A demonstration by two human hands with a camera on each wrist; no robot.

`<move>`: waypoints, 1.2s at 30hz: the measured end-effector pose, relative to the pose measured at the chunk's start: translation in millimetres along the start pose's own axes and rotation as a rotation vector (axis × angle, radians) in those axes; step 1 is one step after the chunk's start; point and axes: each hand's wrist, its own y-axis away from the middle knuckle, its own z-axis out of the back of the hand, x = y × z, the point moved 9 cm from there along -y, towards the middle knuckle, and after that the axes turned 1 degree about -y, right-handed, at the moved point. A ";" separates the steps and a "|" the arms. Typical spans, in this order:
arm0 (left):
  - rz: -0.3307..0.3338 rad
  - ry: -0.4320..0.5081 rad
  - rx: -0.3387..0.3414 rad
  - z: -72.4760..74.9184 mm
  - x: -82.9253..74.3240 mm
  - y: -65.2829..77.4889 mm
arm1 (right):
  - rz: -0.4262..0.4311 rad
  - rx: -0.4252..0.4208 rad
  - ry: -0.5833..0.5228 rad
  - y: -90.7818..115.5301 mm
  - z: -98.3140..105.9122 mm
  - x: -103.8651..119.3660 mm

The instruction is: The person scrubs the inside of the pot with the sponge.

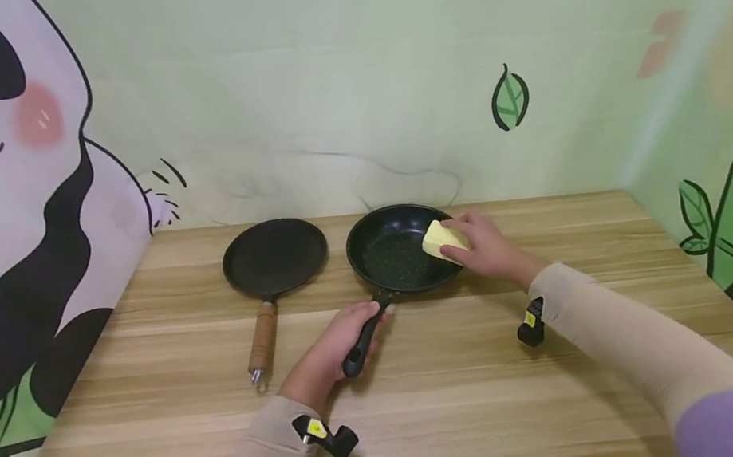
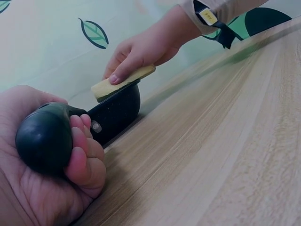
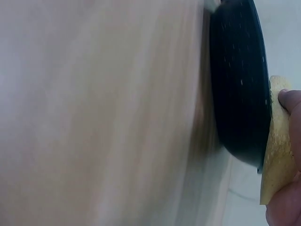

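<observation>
A deep black frying pan [image 1: 393, 256] with a speckled coating stands on the wooden table. My left hand [image 1: 344, 337] grips its black handle [image 1: 365, 342], fingers curled round it in the left wrist view. At the pan's right rim, my right hand [image 1: 486, 245] pinches a pale yellow sponge [image 1: 439, 239] between thumb and fingers. The left wrist view shows a darker layer under the sponge [image 2: 122, 84], which lies over the rim. In the right wrist view, the sponge [image 3: 277, 150] overlaps the pan's edge, and part of the hand is cut off.
A flat black griddle pan [image 1: 275, 256] with a wooden handle [image 1: 263, 339] lies left of the frying pan, its handle toward me. Behind the table [image 1: 469, 405] stands a pale green wall [image 1: 258, 101] with panda and leaf drawings. Both wrists wear small black camera mounts.
</observation>
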 end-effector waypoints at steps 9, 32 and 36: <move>0.001 -0.008 0.002 1.9 -0.7 -0.2 | 0.050 0.005 -0.019 12.1 -16.7 33.1; 0.000 -0.004 0.036 -0.1 -1.1 -1.7 | -0.049 -0.034 0.105 -26.8 -70.9 102.5; -0.005 -0.012 0.037 0.4 -0.8 -1.8 | -0.077 -0.040 0.140 -42.9 -75.4 105.5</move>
